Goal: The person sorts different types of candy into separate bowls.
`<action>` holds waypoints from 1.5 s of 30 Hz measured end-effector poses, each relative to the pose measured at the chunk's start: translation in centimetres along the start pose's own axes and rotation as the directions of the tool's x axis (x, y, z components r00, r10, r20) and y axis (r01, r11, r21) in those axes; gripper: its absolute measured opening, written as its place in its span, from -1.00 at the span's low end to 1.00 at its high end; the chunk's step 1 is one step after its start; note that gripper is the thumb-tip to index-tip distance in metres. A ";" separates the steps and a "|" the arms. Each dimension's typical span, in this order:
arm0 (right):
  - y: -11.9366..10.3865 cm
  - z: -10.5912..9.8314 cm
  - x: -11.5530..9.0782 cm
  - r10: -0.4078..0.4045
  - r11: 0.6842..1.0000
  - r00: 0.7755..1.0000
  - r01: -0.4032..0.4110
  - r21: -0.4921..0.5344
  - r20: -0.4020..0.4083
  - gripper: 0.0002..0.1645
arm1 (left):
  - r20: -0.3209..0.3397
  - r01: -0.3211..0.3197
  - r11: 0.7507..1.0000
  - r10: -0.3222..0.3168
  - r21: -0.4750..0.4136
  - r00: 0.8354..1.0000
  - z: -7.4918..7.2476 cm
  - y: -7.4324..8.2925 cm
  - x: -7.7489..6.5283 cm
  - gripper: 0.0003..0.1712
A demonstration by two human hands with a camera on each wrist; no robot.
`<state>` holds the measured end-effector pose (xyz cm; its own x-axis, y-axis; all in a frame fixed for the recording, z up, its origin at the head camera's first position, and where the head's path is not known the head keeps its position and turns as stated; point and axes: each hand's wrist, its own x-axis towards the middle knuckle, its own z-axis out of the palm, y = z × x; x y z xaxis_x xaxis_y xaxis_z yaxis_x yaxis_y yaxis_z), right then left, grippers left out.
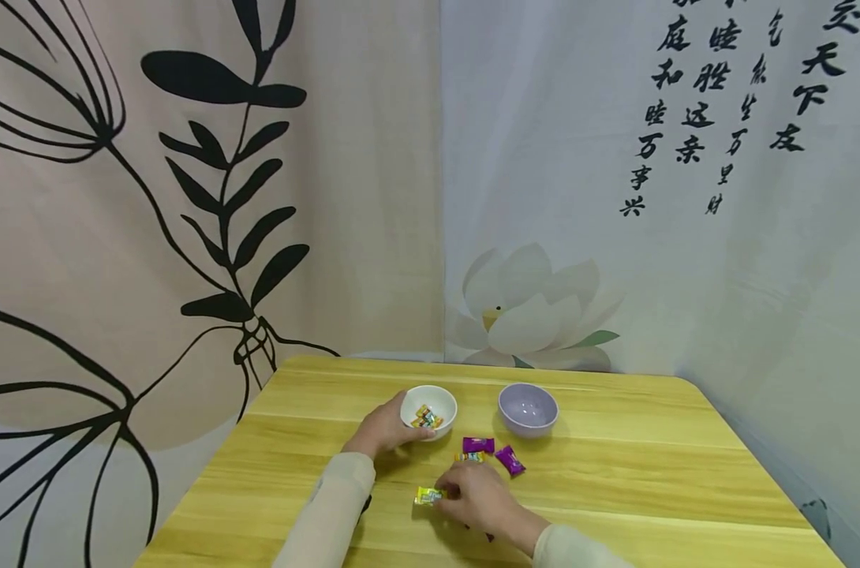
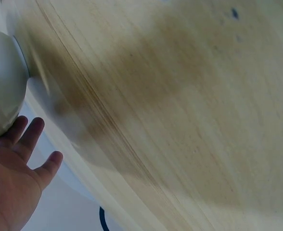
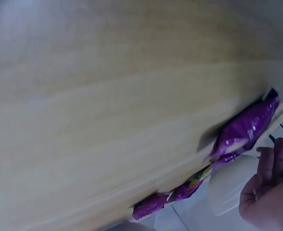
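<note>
A white bowl (image 1: 450, 402) with several small yellow-orange wrapped candies (image 1: 427, 418) in it stands on the table. My left hand (image 1: 387, 426) holds this bowl from its left side, thumb along the near rim; in the left wrist view, fingers of that hand (image 2: 16, 168) rest against the bowl's outer wall (image 2: 6, 77). Closer to me, my right hand (image 1: 478, 497) pinches a yellow wrapped candy (image 1: 428, 495) just over the table. Beyond its knuckles lie purple wrapped candies (image 1: 510, 461) and another yellow candy (image 1: 470, 457). The right wrist view shows a purple candy (image 3: 247, 127) near this hand (image 3: 271, 192).
A lavender bowl (image 1: 529, 410) stands to the right of the white one. Small dark bits of wrapper (image 1: 490, 537) show below the right hand. The wood-grain table (image 1: 650, 457) reaches back to a printed curtain (image 1: 373, 237).
</note>
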<state>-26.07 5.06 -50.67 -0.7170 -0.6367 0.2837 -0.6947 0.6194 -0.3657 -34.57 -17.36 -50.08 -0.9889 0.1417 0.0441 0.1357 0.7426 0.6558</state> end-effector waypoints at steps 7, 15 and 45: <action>0.6 -1.2 0.7 0.036 0.998 0.998 -0.032 0.056 -0.056 -0.75 | 0.001 0.000 1.000 0.000 -0.003 1.000 0.1 0.1 0.0 0.15; 1.1 -2.8 1.7 0.114 0.990 0.988 -0.103 0.101 -0.108 -0.77 | 0.004 -0.035 0.999 0.035 0.001 0.999 0.0 0.3 -0.2 0.10; 3.0 -4.3 5.5 0.361 0.930 0.914 -0.338 0.143 -0.187 -0.71 | -0.009 0.021 0.999 -0.021 -0.024 1.000 0.9 1.7 -2.5 0.09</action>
<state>-32.35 5.33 -46.41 -0.9163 -0.2723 0.2936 -0.3959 0.7258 -0.5626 -31.84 -15.81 -49.75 -0.9920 0.1203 0.0372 0.1137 0.7292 0.6748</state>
